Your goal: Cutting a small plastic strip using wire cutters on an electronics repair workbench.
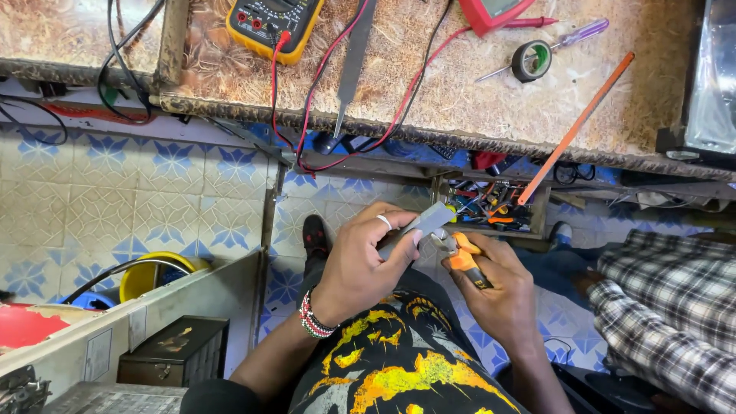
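- Orange-handled pliers (464,259) sit in the right hand (494,295), fingers wrapped round the handles, over the lap.
- Left hand (360,264) pinches a flat grey metal piece (423,222), thumb pressed on top; plier tips meet its end.
- Risk: the grip is near the tips, so a slip of the tool could nip the thumb.
- Risk: held in the air with no support, the piece could twist free and drop to the tiled floor (115,207).
- Counter (460,100) with the yellow multimeter (272,23) lies well apart.
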